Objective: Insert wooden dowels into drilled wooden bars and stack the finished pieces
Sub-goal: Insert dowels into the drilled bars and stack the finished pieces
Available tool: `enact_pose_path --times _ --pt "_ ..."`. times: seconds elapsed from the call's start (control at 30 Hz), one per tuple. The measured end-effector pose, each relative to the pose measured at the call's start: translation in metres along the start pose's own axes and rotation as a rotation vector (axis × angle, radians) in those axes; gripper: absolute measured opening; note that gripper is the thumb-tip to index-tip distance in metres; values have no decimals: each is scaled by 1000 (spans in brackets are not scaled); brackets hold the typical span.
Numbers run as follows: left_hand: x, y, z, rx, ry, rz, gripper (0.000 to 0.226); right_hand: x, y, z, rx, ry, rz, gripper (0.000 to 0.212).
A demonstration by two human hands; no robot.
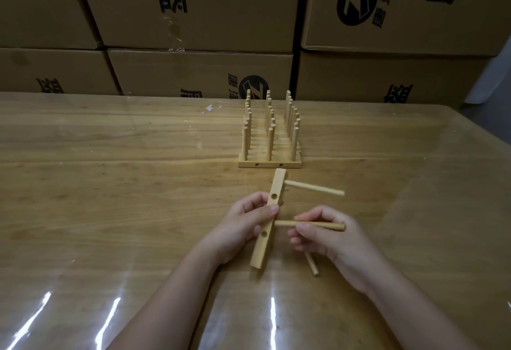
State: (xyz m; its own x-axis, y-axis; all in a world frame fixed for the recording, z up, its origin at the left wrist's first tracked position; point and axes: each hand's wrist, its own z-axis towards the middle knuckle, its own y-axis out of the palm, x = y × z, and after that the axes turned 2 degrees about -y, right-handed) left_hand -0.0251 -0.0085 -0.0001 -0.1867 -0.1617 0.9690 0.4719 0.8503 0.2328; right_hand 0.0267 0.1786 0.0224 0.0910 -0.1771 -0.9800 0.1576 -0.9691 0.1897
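Head view: in the lower middle of the frame, the left hand [246,222] grips a drilled wooden bar [262,247] around its middle, thumb on the near face. The bar is held off the table [110,183] and tilted, its top end leaning toward the upper right. 2 open holes show on its near face. 1 inserted dowel [315,187] sticks out to the right from the bar's upper end. The right hand [320,236] pinches a second dowel [284,223] between curled fingers and thumb, lying level, with its left tip touching the bar's middle. A third dowel [312,265] pokes out below the right hand; whether it is held or lies on the table cannot be told. Just above the bar, in the frame's centre, stands the stack of finished pieces [269,165], their dowels upright in 3 rows. Printed cardboard boxes [193,17] fill the top of the frame.
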Motion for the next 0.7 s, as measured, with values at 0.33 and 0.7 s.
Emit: enact_pose_path --times 0.33,0.7 --pt "6 7 0 223 -79 136 48 2 4 -1 84 -48 47 17" --pt "6 9 -1 204 -54 120 46 7 14 -7 -36 -179 -468 24"
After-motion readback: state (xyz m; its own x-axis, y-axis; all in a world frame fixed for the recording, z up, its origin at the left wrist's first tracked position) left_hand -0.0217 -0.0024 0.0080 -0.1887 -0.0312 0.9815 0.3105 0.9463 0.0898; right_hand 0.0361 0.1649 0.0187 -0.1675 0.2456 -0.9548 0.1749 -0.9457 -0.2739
